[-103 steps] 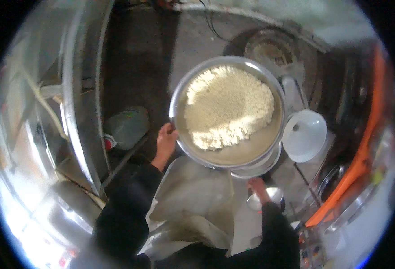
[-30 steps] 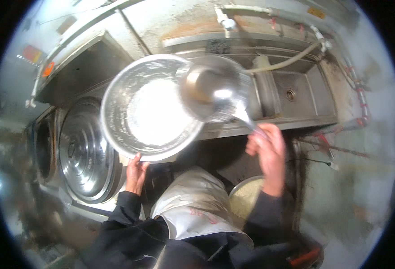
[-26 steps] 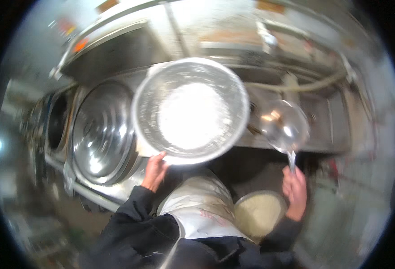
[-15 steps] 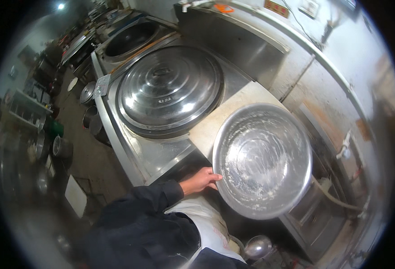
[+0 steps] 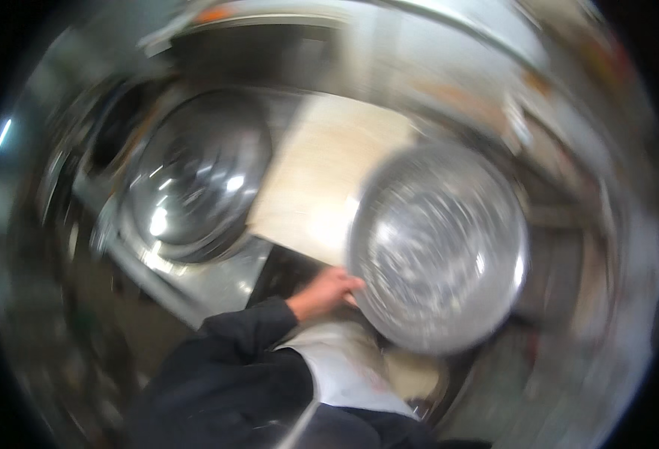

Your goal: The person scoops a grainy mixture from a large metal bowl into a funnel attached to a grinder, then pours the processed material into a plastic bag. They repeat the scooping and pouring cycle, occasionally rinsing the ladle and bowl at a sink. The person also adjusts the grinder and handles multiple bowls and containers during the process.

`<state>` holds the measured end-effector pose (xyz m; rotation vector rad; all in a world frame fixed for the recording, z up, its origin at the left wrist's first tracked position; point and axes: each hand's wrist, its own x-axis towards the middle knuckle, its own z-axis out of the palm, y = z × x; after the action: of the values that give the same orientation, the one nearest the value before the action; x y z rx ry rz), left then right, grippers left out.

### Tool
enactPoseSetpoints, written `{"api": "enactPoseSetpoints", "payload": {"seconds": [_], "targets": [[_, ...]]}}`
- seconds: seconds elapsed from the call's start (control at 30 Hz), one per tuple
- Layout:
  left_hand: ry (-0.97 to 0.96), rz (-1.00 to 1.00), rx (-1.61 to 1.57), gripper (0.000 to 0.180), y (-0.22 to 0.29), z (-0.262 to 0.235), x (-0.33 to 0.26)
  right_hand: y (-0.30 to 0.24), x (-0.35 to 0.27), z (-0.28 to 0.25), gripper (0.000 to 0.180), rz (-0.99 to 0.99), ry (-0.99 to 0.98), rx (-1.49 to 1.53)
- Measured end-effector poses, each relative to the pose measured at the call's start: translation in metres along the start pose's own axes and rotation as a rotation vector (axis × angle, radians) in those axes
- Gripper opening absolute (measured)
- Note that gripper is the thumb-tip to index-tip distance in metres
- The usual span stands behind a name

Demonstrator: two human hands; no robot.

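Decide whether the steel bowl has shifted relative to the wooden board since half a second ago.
Cannot tell: the steel bowl overlaps the wooden board's right edge as before; the camera turned and blurs.

The left hand (image 5: pixel 328 292) sits near the middle of the view, its forearm in a dark sleeve rising from the lower left. The fingers (image 5: pixel 348 284) curl to the right in a closed grip. The picture is blurred. The right hand is out of sight.
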<state>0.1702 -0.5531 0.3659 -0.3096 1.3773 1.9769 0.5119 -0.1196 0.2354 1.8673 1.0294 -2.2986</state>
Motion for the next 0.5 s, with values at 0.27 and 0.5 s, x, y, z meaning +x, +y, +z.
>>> {"api": "enactPoseSetpoints", "payload": {"seconds": [0.27, 0.5], "targets": [[-0.13, -0.012, 0.143, 0.034, -0.011, -0.018, 0.069, 0.292, -0.004, -0.068, 0.026, 0.104, 0.233, 0.456], [-0.379, -0.106, 0.24, 0.044, 0.014, -0.037, 0.118, 0.382, 0.009, 0.048, 0.025, -0.138, 0.73, -0.425]]}}
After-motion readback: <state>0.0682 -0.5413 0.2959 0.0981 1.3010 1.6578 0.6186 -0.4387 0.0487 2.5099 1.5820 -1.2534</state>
